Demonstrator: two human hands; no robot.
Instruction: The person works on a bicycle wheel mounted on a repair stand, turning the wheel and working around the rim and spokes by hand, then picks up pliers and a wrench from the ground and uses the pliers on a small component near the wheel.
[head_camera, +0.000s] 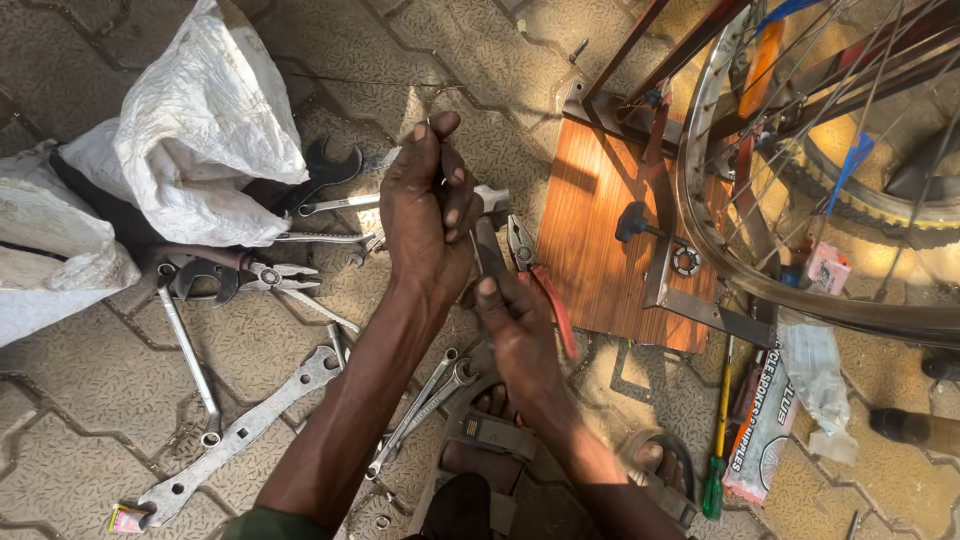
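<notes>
While the left hand (428, 215) pinches a thin spoke (437, 150), the right hand (520, 335) grips a hammer (488, 235).

The bicycle wheel (800, 200) runs off the top and right edges of the paving. The white sack (190, 130) covers the tool handles beneath it and is cut by the left edge. The left hand (425, 205) hides most of the thin spoke it pinches. The right hand (520, 335) covers the hammer's handle (487, 250).

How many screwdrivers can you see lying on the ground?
1: a screwdriver with a yellow shaft and green handle lies on the paving at lower right, beside a flat printed packet. Others may be hidden under the white sack.
</notes>
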